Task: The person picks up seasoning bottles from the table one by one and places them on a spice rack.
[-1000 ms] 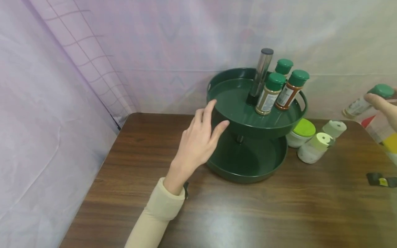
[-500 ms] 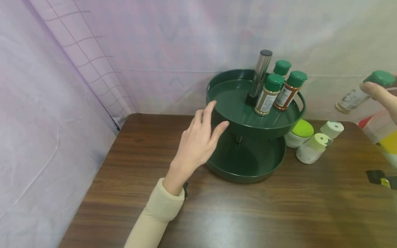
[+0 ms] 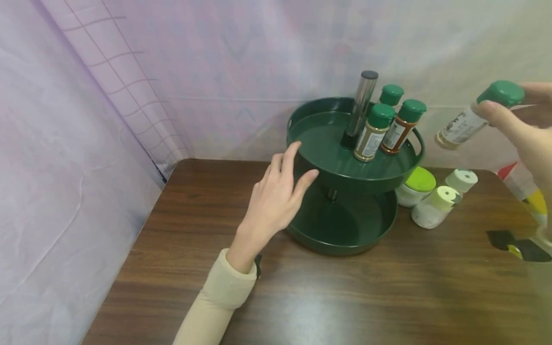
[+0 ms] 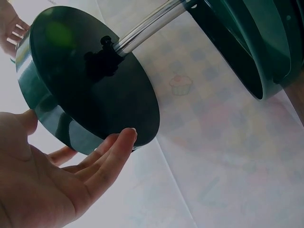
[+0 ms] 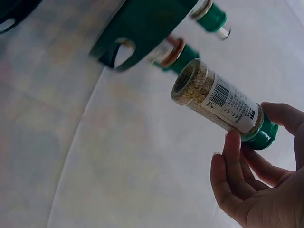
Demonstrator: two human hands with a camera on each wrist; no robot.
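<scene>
A green two-tier turntable rack (image 3: pixel 319 163) stands on the table, its tiers joined by a metal post. My left hand (image 3: pixel 273 196) is at the left rim of its upper tier, fingers extended and thumb spread; the left wrist view shows the fingers (image 4: pixel 111 161) against the tier's side. Near its green cap, my right hand (image 5: pixel 266 185) pinches a spice jar (image 5: pixel 221 97), tilted in the air right of the rack. Pale grains fill the jar. Several green-capped spice jars (image 3: pixel 374 132) stand on the upper tier beside the metal pole (image 3: pixel 362 108).
Right of the rack stand a tub with a lime lid (image 3: pixel 419 179) and two pale-capped shakers (image 3: pixel 433 208). A bag with red and yellow patches (image 3: pixel 534 199) is at the table's right edge. A light cloth (image 3: pixel 241 57) hangs behind.
My right hand has carried the tilted spice jar leftward and upward, closer to the rack. The left hand has stayed in place at the rim.
</scene>
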